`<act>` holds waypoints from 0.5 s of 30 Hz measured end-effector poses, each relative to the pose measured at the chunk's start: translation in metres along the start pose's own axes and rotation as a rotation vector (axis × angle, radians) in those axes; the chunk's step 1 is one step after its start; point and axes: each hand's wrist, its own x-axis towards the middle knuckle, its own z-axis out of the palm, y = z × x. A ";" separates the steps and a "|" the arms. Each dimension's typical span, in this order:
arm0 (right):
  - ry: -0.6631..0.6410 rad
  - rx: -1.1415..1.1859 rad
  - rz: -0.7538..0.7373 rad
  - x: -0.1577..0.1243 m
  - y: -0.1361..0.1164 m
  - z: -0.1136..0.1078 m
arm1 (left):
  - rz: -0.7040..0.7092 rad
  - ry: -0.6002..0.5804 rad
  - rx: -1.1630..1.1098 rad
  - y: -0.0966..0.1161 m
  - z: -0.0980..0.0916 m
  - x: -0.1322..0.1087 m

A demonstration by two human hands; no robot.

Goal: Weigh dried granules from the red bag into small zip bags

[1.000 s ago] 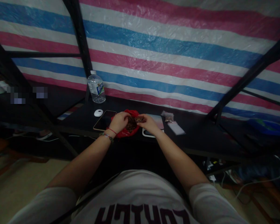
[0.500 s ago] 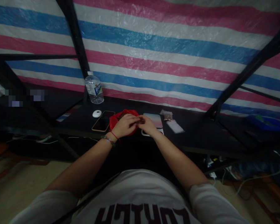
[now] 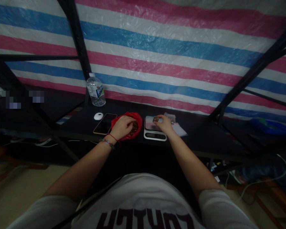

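Observation:
A red plastic bag (image 3: 138, 122) lies open on the black table, with small brown pieces (image 3: 134, 127) inside. My left hand (image 3: 121, 128) rests in the bag's mouth, its fingers bent closed over the pieces; the fingertips are partly hidden. Beside the bag is a digital scale (image 3: 154, 135) with a dark display along its front. Over the scale's plate, my right hand (image 3: 166, 124) pinches what looks like a small clear bag of brown pieces (image 3: 156, 119). Whether it touches the plate I cannot tell. Another small clear bag (image 3: 172, 117) lies behind that hand, partly covered, near white bags (image 3: 179, 129).
Left of the red bag lie a phone (image 3: 105, 123) and a white rounded case (image 3: 98, 116). A clear bottle (image 3: 96, 90) stands behind them. Black metal posts (image 3: 79, 44) frame the table before a striped sheet (image 3: 157, 63). A blue tray (image 3: 271, 126) is at the far right.
My hands were together at the red bag's right edge. The right hand has moved right, over the scale, carrying the small bag. The left has shifted slightly left, onto the brown pieces.

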 end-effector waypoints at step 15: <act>-0.134 -0.394 0.189 -0.010 0.057 -0.063 | -0.017 -0.173 0.149 0.021 -0.011 0.000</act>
